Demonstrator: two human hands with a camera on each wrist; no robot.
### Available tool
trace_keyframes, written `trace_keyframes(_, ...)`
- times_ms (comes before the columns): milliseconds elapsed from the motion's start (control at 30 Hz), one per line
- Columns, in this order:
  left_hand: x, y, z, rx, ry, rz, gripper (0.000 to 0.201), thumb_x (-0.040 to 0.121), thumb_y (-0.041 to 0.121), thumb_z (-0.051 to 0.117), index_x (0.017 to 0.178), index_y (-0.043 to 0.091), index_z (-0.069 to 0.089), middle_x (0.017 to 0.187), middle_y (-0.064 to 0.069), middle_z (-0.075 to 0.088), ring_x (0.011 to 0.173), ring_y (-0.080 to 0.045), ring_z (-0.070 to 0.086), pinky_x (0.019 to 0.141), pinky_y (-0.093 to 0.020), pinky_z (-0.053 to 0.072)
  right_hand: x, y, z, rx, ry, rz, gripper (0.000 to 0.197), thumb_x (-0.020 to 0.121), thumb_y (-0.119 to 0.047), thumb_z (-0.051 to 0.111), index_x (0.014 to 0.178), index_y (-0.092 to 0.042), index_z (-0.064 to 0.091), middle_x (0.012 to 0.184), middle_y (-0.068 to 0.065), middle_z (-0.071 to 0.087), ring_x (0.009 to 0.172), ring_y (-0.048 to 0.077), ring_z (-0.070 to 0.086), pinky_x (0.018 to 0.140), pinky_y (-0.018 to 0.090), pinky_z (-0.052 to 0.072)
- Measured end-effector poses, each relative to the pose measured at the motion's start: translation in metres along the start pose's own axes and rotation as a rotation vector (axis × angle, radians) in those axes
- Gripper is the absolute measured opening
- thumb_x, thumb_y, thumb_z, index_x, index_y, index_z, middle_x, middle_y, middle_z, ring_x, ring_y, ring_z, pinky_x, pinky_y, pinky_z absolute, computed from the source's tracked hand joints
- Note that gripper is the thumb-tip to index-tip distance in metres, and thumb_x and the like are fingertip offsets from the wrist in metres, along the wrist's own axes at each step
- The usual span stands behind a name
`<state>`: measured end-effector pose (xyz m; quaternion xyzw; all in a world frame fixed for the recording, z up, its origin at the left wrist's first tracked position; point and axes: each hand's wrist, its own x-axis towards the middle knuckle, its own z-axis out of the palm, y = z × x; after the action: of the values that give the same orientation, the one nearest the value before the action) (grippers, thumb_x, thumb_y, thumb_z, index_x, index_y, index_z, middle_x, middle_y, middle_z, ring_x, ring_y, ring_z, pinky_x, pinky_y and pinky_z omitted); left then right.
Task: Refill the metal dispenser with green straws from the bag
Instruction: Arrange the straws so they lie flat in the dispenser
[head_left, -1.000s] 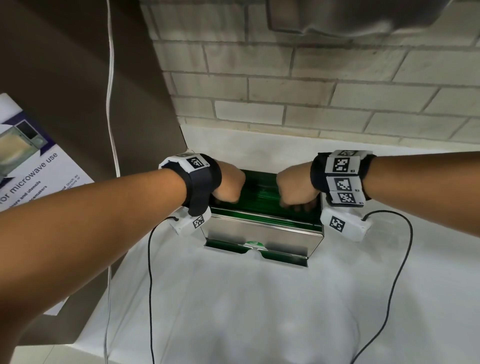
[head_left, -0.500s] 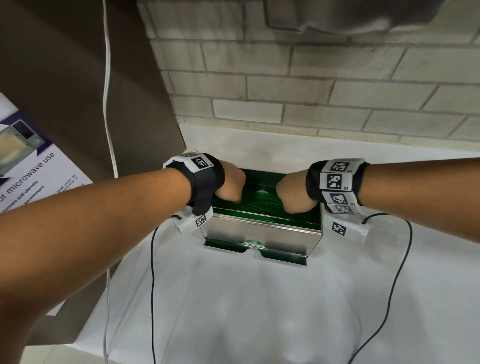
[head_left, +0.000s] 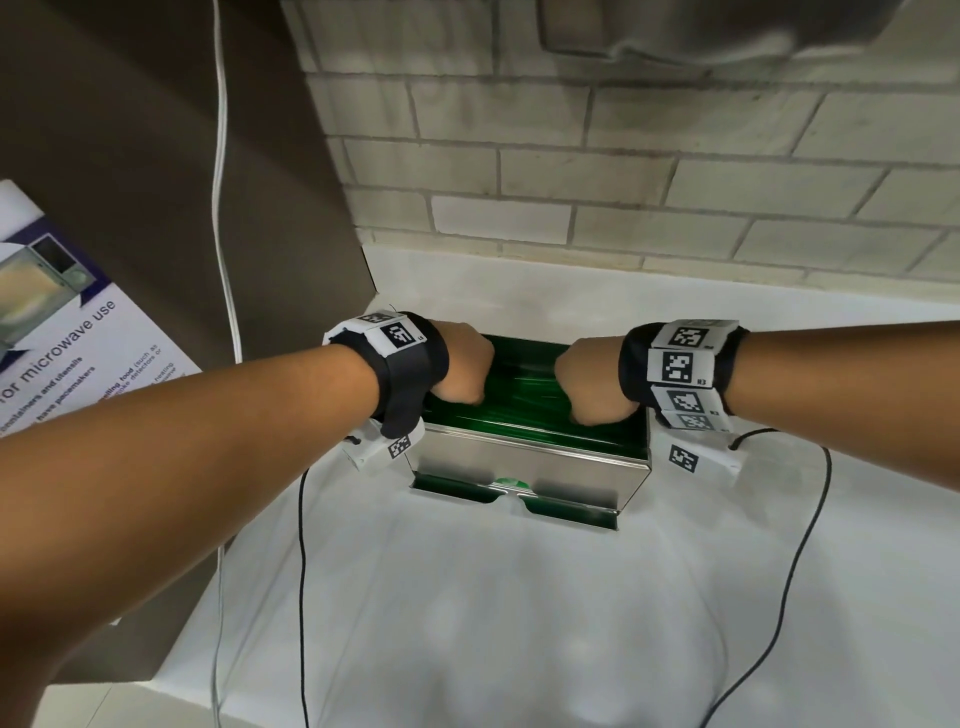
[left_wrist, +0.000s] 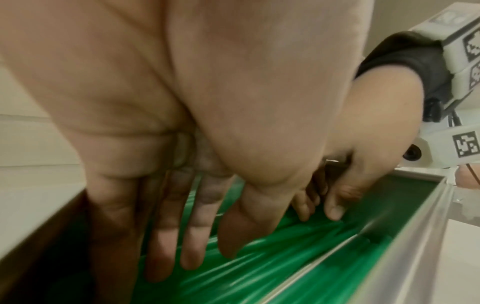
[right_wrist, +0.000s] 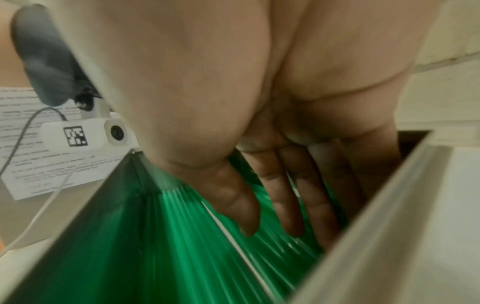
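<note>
both hands sit a touch lower in the dispenser than before; left hand and right hand, fingers straight and released, press the straws flat. refill looks nearly settled.

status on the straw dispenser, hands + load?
Left hand and right hand both open, straight fingers pressing down on green straws. Straws lie flat inside metal dispenser. Nothing in the way; bag out of view.

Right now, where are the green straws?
Head view: the green straws lie inside the open top of the metal dispenser, mid-counter below the brick wall, with the left hand and right hand resting on them.
</note>
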<state>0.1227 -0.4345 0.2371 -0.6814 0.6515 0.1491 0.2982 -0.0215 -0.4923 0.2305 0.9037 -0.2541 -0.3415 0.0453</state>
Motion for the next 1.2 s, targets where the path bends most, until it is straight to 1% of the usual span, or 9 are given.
trace_keyframes(133, 0.001, 0.001, -0.002, 0.013, -0.006, -0.010, 0.029, 0.101, 0.029, 0.051, 0.084, 0.008, 0.062, 0.075, -0.003, 0.054, 0.064, -0.018, 0.049, 0.066, -0.030, 0.043, -0.003, 0.005, -0.003, 0.018, 0.068, -0.005, 0.042, 0.099, -0.017, 0.049, 0.058, -0.012, 0.042, 0.059, -0.001, 0.042, 0.050, 0.010, 0.037, 0.053, 0.021, 0.035)
trace_keyframes(300, -0.005, 0.012, -0.004, 0.081, -0.090, 0.006, 0.037, 0.104, 0.032, 0.044, 0.121, 0.005, 0.062, 0.078, 0.000, 0.052, 0.083, -0.022, 0.052, 0.072, -0.031, 0.039, -0.002, -0.001, 0.005, -0.117, -0.092, -0.019, 0.045, 0.105, -0.017, 0.040, 0.060, -0.014, 0.036, 0.063, -0.002, 0.037, 0.053, 0.009, 0.033, 0.075, 0.023, 0.033)
trace_keyframes(433, -0.005, 0.008, -0.002, 0.061, -0.133, 0.012, 0.048, 0.103, 0.037, 0.046, 0.142, 0.009, 0.051, 0.128, -0.007, 0.062, 0.114, -0.026, 0.058, 0.086, -0.034, 0.045, -0.002, 0.000, 0.000, -0.117, -0.118, -0.045, 0.045, 0.105, -0.016, 0.037, 0.061, -0.014, 0.036, 0.064, -0.001, 0.037, 0.065, 0.018, 0.043, 0.068, 0.025, 0.035)
trace_keyframes(533, -0.003, 0.001, -0.002, 0.017, -0.080, 0.028, 0.050, 0.100, 0.036, 0.050, 0.143, 0.013, 0.051, 0.128, -0.003, 0.061, 0.108, -0.024, 0.059, 0.091, -0.035, 0.048, -0.004, 0.006, -0.005, -0.064, -0.026, -0.037, 0.044, 0.103, -0.016, 0.041, 0.059, -0.013, 0.038, 0.061, -0.001, 0.039, 0.052, 0.011, 0.034, 0.068, 0.026, 0.036)
trace_keyframes(667, -0.003, 0.002, -0.003, -0.057, -0.054, 0.072, 0.059, 0.100, 0.034, 0.052, 0.155, 0.023, 0.034, 0.149, -0.006, 0.048, 0.128, -0.028, 0.052, 0.098, -0.035, 0.045, -0.002, 0.004, -0.001, -0.072, -0.086, -0.044, 0.045, 0.104, -0.018, 0.039, 0.060, -0.013, 0.038, 0.062, -0.001, 0.039, 0.060, 0.016, 0.042, 0.073, 0.025, 0.035)
trace_keyframes(767, -0.002, 0.003, -0.001, -0.076, -0.058, 0.081, 0.062, 0.100, 0.033, 0.054, 0.156, 0.023, 0.031, 0.146, -0.006, 0.050, 0.125, -0.026, 0.054, 0.088, -0.031, 0.045, -0.001, 0.001, 0.005, -0.101, -0.108, -0.050, 0.044, 0.106, -0.021, 0.037, 0.062, -0.014, 0.038, 0.064, -0.002, 0.039, 0.080, 0.020, 0.047, 0.073, 0.023, 0.034)
trace_keyframes(867, -0.003, -0.002, -0.001, -0.069, -0.048, 0.082, 0.056, 0.100, 0.034, 0.053, 0.151, 0.018, 0.040, 0.140, -0.007, 0.055, 0.120, -0.027, 0.056, 0.088, -0.031, 0.045, -0.003, 0.004, 0.002, 0.036, -0.044, -0.032, 0.042, 0.103, -0.021, 0.041, 0.063, -0.011, 0.045, 0.065, 0.002, 0.046, 0.064, 0.019, 0.046, 0.071, 0.028, 0.037)
trace_keyframes(1033, -0.009, -0.003, -0.004, -0.086, -0.051, 0.160, 0.025, 0.099, 0.031, 0.054, 0.117, 0.018, 0.066, 0.113, -0.001, 0.066, 0.095, -0.021, 0.057, 0.083, -0.032, 0.046, -0.002, 0.008, 0.002, 0.337, -0.045, -0.101, 0.029, 0.100, -0.024, 0.053, 0.107, -0.004, 0.072, 0.090, 0.007, 0.071, 0.082, 0.022, 0.064, 0.085, 0.029, 0.053)
trace_keyframes(1200, -0.007, 0.004, 0.005, -0.008, -0.134, 0.136, 0.037, 0.101, 0.032, 0.048, 0.118, 0.005, 0.068, 0.095, -0.005, 0.060, 0.081, -0.021, 0.050, 0.075, -0.031, 0.042, 0.004, -0.003, 0.015, 0.288, -0.136, -0.087, 0.030, 0.101, -0.024, 0.051, 0.115, -0.006, 0.070, 0.089, 0.004, 0.068, 0.079, 0.020, 0.062, 0.079, 0.028, 0.054)
